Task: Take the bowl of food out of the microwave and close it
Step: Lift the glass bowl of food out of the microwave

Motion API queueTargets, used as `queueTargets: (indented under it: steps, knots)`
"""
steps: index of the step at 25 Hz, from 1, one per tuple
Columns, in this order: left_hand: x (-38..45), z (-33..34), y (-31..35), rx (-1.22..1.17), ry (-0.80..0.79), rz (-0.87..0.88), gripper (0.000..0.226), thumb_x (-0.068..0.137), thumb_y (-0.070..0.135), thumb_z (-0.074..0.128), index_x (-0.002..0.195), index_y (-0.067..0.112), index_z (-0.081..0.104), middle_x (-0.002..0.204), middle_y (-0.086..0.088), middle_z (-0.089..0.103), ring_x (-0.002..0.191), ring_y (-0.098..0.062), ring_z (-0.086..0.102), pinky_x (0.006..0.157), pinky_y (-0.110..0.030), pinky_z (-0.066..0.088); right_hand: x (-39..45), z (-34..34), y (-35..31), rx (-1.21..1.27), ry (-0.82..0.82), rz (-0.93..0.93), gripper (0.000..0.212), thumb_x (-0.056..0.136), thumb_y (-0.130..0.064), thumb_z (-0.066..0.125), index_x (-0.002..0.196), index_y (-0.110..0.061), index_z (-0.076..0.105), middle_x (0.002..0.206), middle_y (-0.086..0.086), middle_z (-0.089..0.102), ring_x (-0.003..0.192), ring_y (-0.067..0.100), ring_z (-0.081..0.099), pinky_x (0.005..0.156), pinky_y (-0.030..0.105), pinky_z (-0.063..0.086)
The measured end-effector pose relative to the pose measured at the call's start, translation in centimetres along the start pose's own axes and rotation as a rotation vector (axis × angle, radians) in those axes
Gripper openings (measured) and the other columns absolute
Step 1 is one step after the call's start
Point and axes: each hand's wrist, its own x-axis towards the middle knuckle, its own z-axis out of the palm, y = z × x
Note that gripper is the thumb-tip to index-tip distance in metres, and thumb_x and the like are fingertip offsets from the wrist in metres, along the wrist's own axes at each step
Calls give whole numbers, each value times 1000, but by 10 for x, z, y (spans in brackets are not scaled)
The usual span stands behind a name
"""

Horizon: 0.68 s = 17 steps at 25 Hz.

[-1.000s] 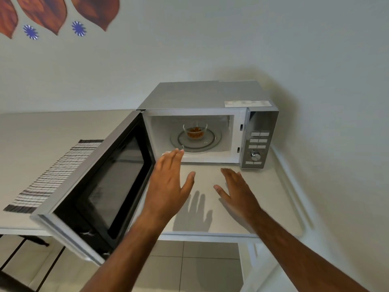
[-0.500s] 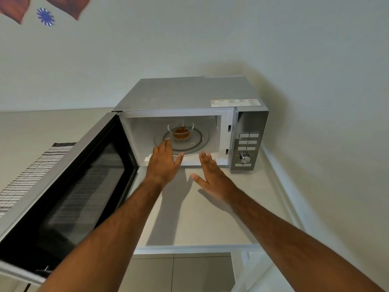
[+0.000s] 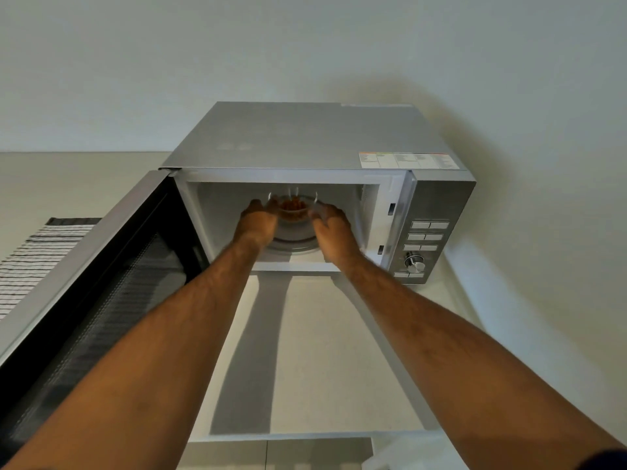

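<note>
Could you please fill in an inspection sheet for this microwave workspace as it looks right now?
Surface: pale countertop, arm shadows across it.
Job's things: microwave with door swung fully open to the left; glass bowl with orange-brown food on the turntable inside.
Clutter: striped mat at far left.
Grippers: left hand and right hand inside the cavity, one on each side of the bowl; contact cannot be confirmed through the blur.
Cables: nothing seen.
Surroundings: plain wall behind and right; tiled floor below the counter edge.
</note>
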Motion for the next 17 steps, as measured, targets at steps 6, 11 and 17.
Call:
queueTargets:
  steps: [6, 11, 17]
  knots:
    - [45, 12, 3, 53, -28, 6, 77, 107, 68, 30, 139, 7, 65, 138, -24, 69, 124, -41, 68, 101, -43, 53, 47, 9, 2, -49, 36, 213, 57, 107, -49, 49, 148, -9, 51, 142, 22, 58, 128, 39, 58, 96, 37, 47]
    - [62, 19, -4, 109, -20, 30, 65, 110, 57, 35, 136, 6, 68, 143, -24, 66, 130, -42, 64, 102, -41, 48, 70, 19, -1, -40, -29, 282, 52, 108, -48, 47, 143, -11, 56, 132, 17, 71, 111, 33, 71, 90, 44, 62]
    - [64, 28, -6, 50, 27, 62, 42, 110, 30, 46, 130, 6, 74, 123, -22, 79, 111, -37, 76, 86, -32, 52, 76, 24, 5, -8, -4, 331, 39, 108, -39, 50, 115, -7, 71, 57, 1, 67, 26, 2, 52, 30, 13, 38]
